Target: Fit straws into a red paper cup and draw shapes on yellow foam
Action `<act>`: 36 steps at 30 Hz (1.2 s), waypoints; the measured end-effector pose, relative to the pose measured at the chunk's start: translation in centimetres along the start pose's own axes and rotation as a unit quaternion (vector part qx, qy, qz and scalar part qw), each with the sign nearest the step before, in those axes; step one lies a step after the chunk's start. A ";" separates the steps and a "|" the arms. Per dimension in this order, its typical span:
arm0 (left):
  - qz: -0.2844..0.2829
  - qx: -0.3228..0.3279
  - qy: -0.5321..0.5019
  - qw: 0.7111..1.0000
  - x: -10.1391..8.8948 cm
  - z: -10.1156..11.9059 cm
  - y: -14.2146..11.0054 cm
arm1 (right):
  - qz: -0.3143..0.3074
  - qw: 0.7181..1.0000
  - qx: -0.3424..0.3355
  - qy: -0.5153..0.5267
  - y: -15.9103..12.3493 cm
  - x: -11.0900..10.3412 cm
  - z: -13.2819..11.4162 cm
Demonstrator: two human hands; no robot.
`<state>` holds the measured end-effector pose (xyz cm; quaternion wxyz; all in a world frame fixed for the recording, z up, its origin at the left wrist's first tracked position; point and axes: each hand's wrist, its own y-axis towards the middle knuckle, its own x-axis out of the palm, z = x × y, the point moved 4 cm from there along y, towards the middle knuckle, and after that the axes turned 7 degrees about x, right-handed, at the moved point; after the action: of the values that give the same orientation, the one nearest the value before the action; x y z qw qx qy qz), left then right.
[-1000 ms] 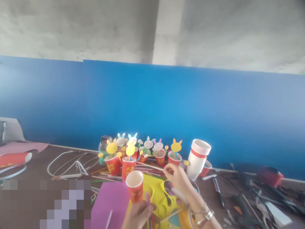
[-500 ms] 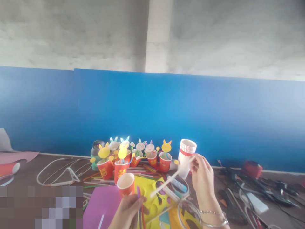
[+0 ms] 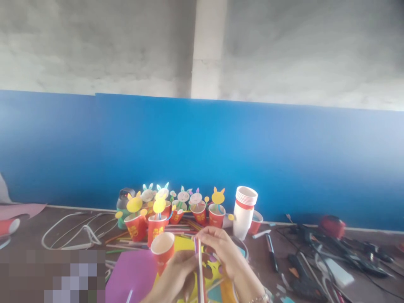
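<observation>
Sticks [image 3: 200, 273]: got pinched up top by right hand [image 3: 221, 247] and lower down by left hand [image 3: 176, 273], probably for keeping the bundle even, beside the nearest paper cup [image 3: 163, 254] in head view. Couldn't tell about any left-hand hold on that cup. Looked tight ahead with decorated cups [image 3: 135, 228] and the cup stack [image 3: 243, 221], roomier upward before the blue partition [image 3: 189, 147].

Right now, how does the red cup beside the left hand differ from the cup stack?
The red cup is single; the cup stack is several nested cups. The red cup is mostly red outside, the cup stack mostly white with a red band. Both have white rims and openings facing up.
</observation>
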<state>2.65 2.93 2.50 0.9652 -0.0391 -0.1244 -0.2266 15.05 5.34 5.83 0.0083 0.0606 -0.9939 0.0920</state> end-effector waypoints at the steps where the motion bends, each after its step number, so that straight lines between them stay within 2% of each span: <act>1: -0.001 0.001 -0.005 1.000 -0.1 0.0 0.0 | -0.013 1.000 0.003 -0.001 0.1 0.1 0.2; 4: -0.005 -0.004 -0.004 1.000 -0.2 0.0 -0.1 | -0.037 0.999 0.015 0.010 0.3 0.4 0.5; 7: 0.003 -0.003 -0.006 1.000 -0.2 0.2 -0.1 | -0.034 0.999 0.023 0.013 0.4 0.5 0.6; 12: 0.027 -0.016 -0.031 0.999 -0.3 0.1 0.0 | 0.004 1.000 0.023 0.015 0.7 0.5 0.9; 18: 0.027 -0.011 -0.015 0.999 -0.5 0.1 0.0 | 0.049 0.999 0.005 0.003 0.8 0.1 0.9; 26: 0.023 -0.018 0.066 0.997 -0.7 -0.2 0.2 | 0.091 0.982 -0.091 -0.139 1.0 0.9 0.7; 30: 0.028 -0.002 0.082 0.996 -0.3 -0.2 0.1 | 0.158 0.941 -0.152 -0.258 0.2 1.5 0.1; 32: 0.032 0.007 0.076 0.997 -0.2 -0.2 0.2 | 0.172 0.925 -0.178 -0.288 -0.1 1.7 -0.2; 36: 0.067 0.013 0.082 0.994 -0.9 -0.8 0.7 | 0.130 0.949 -0.176 -0.226 0.0 1.6 -0.1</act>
<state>2.35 3.80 1.46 0.9856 -0.0159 -0.0453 -0.1624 13.48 5.16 5.95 -0.2179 -0.0528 -0.9693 -0.1005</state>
